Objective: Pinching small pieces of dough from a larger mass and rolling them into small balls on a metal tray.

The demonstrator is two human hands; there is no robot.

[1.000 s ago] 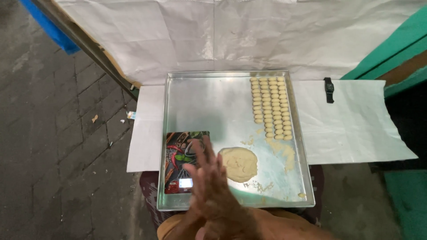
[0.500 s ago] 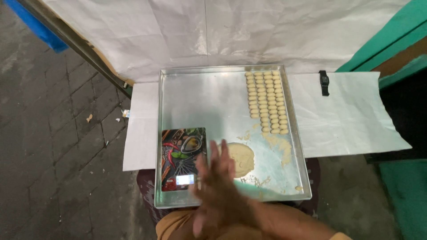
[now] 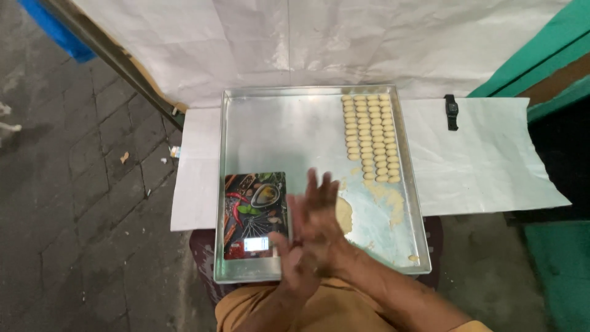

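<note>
1. Both hands are pressed palm to palm above the near edge of the shallow rectangular metal tray (image 3: 276,129), the right hand (image 3: 322,230) lying over the left hand (image 3: 289,261), fingers spread; whether dough sits between them I cannot tell.
2. The flat pale dough disc (image 3: 344,215) lies just beside them, partly hidden.
3. The small pale dough pieces in rows (image 3: 370,136) fill the far right corner, and the kitchen scale with the colourful printed top (image 3: 255,212) rests at the near left.
4. Against the earlier frames, the hands have slid over each other; tray contents look unchanged.

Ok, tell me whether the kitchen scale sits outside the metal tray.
No, the kitchen scale lies inside the metal tray, in its near left corner.
</note>
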